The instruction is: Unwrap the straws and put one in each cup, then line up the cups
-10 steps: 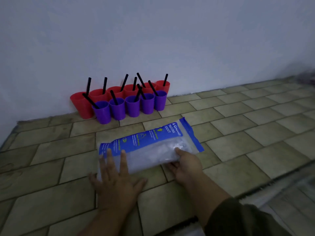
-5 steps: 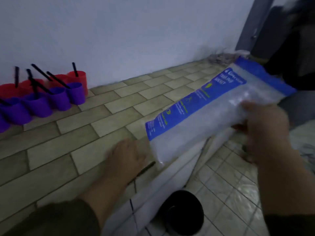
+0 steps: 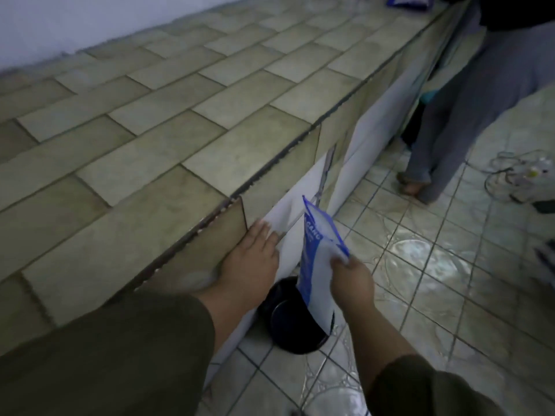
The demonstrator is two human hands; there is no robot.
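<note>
My right hand [image 3: 350,277] grips a clear plastic wrapper with a blue printed band [image 3: 316,256], which hangs upright over a black round bin [image 3: 288,322] on the floor. The wrapper's lower end reaches into the bin's opening. My left hand [image 3: 250,259] rests flat with fingers spread against the front edge of the tiled counter [image 3: 156,139]. The cups and straws are out of view.
Another person's legs in grey trousers [image 3: 468,94] stand by the counter's far end. Coiled cables [image 3: 516,172] lie on the glossy floor tiles at the right. A blue item [image 3: 405,0] sits on the counter's far end.
My view has swung right and down, so the cups have left the frame. My right hand carried the wrapper off the counter and down over the bin. My left hand slid to the counter's edge.
</note>
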